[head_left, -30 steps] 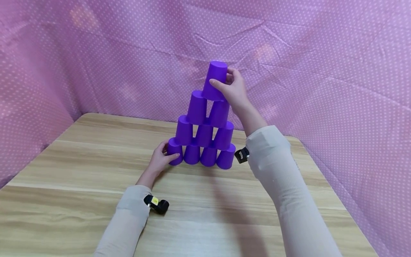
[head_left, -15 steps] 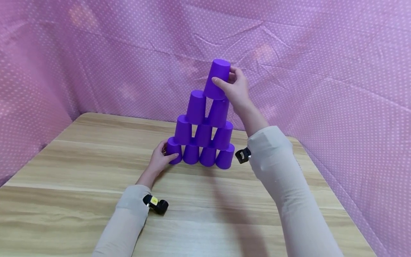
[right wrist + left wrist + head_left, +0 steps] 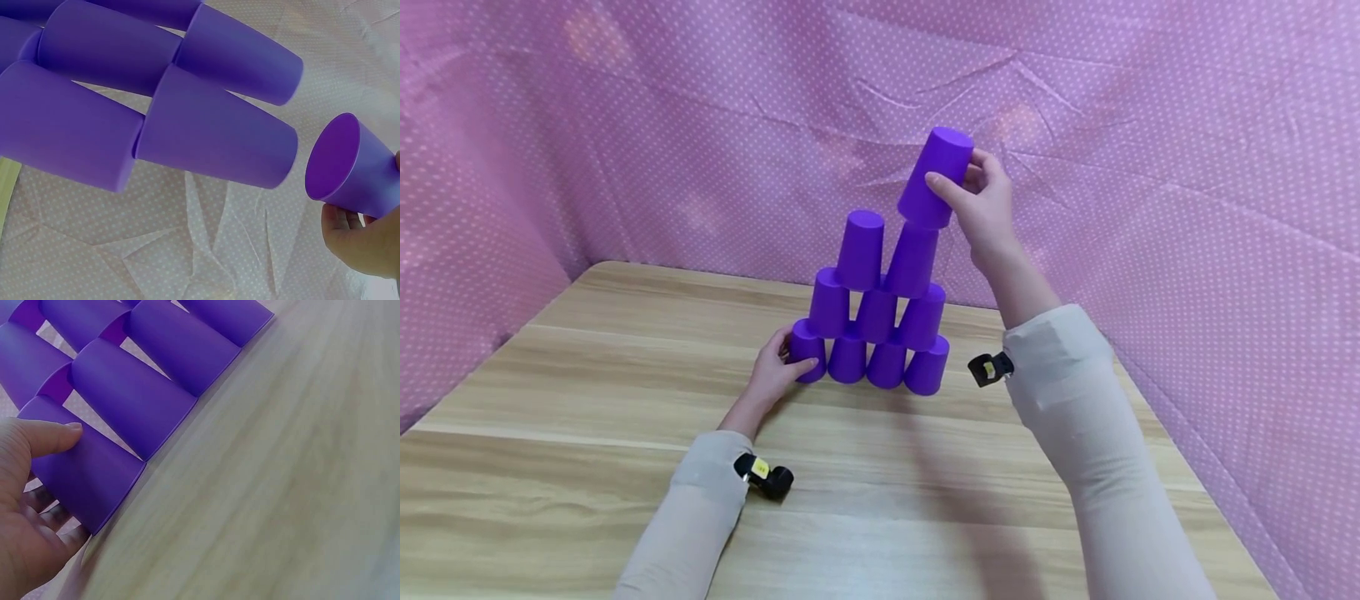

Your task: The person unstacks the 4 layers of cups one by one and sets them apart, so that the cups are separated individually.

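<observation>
Purple plastic cups stand upside down in a stepped stack: several in the bottom row, three above, then two, with an upper left cup (image 3: 861, 252) and an upper right cup (image 3: 913, 260). My right hand (image 3: 985, 204) grips one more upturned cup (image 3: 936, 179) from its right side, thumb in front. That cup leans a little above the upper right one; the right wrist view shows a gap between the held cup (image 3: 369, 172) and the stack. Low down, my left hand (image 3: 771, 367) holds the bottom row's leftmost cup (image 3: 87, 469), thumb across its front and fingers behind.
The stack stands toward the back of a light wood-grain table (image 3: 625, 375). Pink dotted cloth (image 3: 700, 125) hangs behind and on both sides. A small black camera sits on the left wrist (image 3: 771, 479), another on the right wrist (image 3: 988, 368).
My right hand has moved right and slightly up with its cup, off the top of the two-cup row where the cup bridged both. My left hand stays on the bottom left cup.
</observation>
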`<state>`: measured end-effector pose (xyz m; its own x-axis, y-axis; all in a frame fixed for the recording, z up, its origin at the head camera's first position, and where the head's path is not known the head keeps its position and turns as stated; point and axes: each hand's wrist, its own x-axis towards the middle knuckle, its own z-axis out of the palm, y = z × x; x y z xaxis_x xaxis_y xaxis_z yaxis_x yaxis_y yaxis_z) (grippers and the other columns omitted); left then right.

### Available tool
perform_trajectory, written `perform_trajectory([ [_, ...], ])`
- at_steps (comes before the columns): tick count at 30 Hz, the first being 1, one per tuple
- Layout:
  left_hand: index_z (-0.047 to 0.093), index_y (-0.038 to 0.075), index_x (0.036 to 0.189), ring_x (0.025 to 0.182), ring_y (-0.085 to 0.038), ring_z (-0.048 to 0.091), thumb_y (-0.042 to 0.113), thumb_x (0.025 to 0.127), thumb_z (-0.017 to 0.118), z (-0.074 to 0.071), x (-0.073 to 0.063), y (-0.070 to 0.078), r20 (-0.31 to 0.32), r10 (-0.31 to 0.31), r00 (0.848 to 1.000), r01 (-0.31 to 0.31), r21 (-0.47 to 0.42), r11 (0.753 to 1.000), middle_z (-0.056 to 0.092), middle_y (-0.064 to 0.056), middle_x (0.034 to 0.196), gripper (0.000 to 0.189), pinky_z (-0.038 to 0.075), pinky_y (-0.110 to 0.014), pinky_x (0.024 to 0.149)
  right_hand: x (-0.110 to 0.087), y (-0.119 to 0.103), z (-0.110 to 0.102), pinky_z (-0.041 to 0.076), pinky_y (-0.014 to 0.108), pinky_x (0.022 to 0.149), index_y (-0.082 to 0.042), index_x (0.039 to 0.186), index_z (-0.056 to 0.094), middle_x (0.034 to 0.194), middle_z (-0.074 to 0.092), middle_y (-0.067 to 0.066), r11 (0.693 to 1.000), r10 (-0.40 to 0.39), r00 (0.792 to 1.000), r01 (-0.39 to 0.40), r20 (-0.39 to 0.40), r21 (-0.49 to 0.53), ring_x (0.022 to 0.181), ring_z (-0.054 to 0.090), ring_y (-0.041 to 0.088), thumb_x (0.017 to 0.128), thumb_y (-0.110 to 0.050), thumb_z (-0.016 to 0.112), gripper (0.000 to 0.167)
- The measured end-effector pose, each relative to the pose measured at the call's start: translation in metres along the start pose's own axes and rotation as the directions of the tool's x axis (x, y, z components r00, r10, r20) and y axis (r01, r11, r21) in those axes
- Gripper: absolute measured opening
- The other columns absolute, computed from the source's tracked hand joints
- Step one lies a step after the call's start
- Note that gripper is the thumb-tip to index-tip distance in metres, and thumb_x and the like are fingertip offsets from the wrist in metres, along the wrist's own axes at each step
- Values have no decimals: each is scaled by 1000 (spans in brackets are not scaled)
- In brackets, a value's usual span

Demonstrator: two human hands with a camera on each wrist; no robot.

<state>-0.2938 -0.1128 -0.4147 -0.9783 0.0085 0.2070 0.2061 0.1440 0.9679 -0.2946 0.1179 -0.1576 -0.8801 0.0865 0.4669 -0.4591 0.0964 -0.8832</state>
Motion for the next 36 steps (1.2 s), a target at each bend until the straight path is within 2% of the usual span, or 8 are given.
perform_trajectory([
  [7, 32, 0, 129, 115, -31, 35, -1, 74, 62, 1, -2, 0, -3, 6, 1000, -6, -7, 1000, 38, -21, 125, 63, 28, -41, 96, -8, -6, -16, 42, 26, 83, -2, 116, 45, 104, 53, 13, 999, -9, 1000, 10, -3, 47, 95, 50, 21, 73, -4, 66, 48],
  [14, 32, 1, 129, 115, -32, 35, 0, 74, 63, 0, -5, 1, -7, -8, 1000, 8, 5, 1000, 38, -21, 125, 63, 28, -41, 96, -15, -4, -31, 40, 27, 86, -4, 117, 44, 108, 52, 13, 999, 8, 1000, -8, -11, 31, 98, 49, 22, 73, -5, 67, 50],
  [19, 33, -1, 128, 114, -32, 36, -1, 75, 62, 2, -4, 0, -2, 13, 1000, -13, 10, 1000, 39, -22, 124, 61, 29, -40, 95, -21, 1, -42, 39, 28, 87, -3, 117, 45, 108, 51, 14, 1000, 4, 999, -4, -33, 26, 99, 48, 22, 73, -5, 67, 49],
  [27, 33, 0, 128, 113, -32, 36, -1, 74, 63, 2, -3, -1, -12, 21, 1000, -21, 17, 1000, 39, -22, 124, 62, 30, -40, 95, -33, 16, -60, 37, 30, 90, -2, 118, 41, 112, 49, 16, 1000, 17, 999, -16, -40, 14, 102, 46, 24, 75, -6, 65, 49],
  [36, 33, 1, 129, 114, -31, 36, 1, 74, 63, 2, -3, -2, -9, 2, 1000, -2, 15, 1000, 39, -21, 124, 62, 29, -40, 96, -43, 41, -77, 36, 31, 91, -1, 120, 40, 113, 47, 18, 999, 41, 996, -41, -75, 3, 104, 45, 26, 75, -7, 65, 51],
])
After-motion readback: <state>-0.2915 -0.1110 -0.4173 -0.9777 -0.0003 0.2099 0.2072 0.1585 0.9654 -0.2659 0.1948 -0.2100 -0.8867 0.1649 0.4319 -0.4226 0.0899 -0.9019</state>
